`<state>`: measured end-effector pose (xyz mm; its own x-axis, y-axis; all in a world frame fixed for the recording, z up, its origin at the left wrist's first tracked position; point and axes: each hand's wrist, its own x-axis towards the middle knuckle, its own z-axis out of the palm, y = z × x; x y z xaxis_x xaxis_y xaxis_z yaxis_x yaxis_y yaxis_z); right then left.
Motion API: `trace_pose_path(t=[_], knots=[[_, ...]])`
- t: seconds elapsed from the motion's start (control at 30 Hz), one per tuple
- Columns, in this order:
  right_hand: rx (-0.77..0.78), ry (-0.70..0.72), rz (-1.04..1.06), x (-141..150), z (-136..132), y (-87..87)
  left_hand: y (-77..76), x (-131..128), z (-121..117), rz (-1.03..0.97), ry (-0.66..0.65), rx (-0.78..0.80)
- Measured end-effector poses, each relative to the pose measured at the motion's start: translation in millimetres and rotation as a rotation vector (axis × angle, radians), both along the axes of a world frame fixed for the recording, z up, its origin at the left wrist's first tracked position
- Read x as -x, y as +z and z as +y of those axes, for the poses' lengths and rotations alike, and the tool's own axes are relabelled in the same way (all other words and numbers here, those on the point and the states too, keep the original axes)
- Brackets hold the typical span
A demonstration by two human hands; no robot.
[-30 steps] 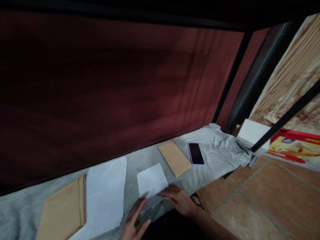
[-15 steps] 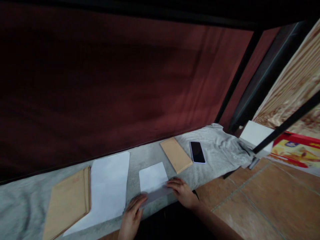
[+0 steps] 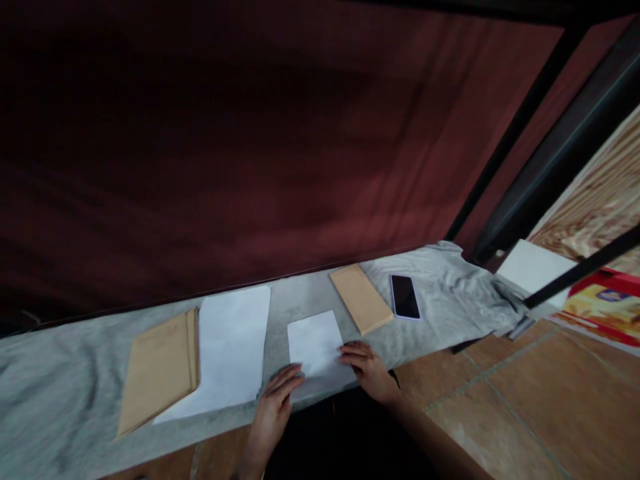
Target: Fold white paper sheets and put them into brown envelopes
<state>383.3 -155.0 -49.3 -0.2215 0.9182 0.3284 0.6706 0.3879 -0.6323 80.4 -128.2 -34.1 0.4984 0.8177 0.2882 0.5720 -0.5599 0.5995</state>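
A white sheet of paper [image 3: 314, 343] lies in front of me on the grey cloth, its near part in shade. At its left edge, my left hand [image 3: 277, 399] has its fingers closed on the paper. My right hand [image 3: 369, 372] pinches the right edge with curled fingers. Beyond the paper and to the right rests a brown envelope [image 3: 361, 299]. Left of my hands is a stack of larger white paper [image 3: 233, 343], partly covered by a pile of brown envelopes [image 3: 163, 370].
A phone [image 3: 405, 297] with a dark screen lies right of the single envelope. The grey cloth [image 3: 55, 393] covers a narrow bench along a dark red panel [image 3: 250, 167]. Black bars [image 3: 520, 133], a white box [image 3: 533, 267] and a red-yellow carton [image 3: 607, 300] stand at the right.
The near part of the sheet was a raised, blurred grey strip between both hands; now it lies flatter. Both hands stay at the side edges. The view has shifted slightly.
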Motion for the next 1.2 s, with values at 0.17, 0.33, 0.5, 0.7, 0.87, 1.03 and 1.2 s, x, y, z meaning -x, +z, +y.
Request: trace_pose_path(t=[0.17, 0.33, 0.5, 0.7, 0.87, 1.03, 1.2], knots=[[0.006, -0.037, -0.032, 2, 1, 5.6, 7.1, -4, 3, 0.003, 0.017, 0.017], [0.019, -0.208, -0.039, 13, 6, 8.2, 11.4, -12, 2, -0.109, 0.179, 0.116], [-0.007, -0.379, -0.11, 28, 14, 9.5, 15.9, -25, 7, -0.197, 0.376, 0.255], [-0.046, -0.46, -0.291, 40, 22, 20.2, 22.7, -39, 23, -0.211, 0.499, 0.238], [-0.019, -0.487, -0.432, 47, 31, 29.1, 30.0, -45, 39, 0.005, 0.569, 0.235], [0.021, -0.58, -0.493, 55, 45, 27.1, 36.7, -50, 56, 0.206, 0.606, 0.258], [0.036, -0.608, -0.457, 60, 49, 22.6, 44.7, -59, 62, 0.373, 0.633, 0.302]])
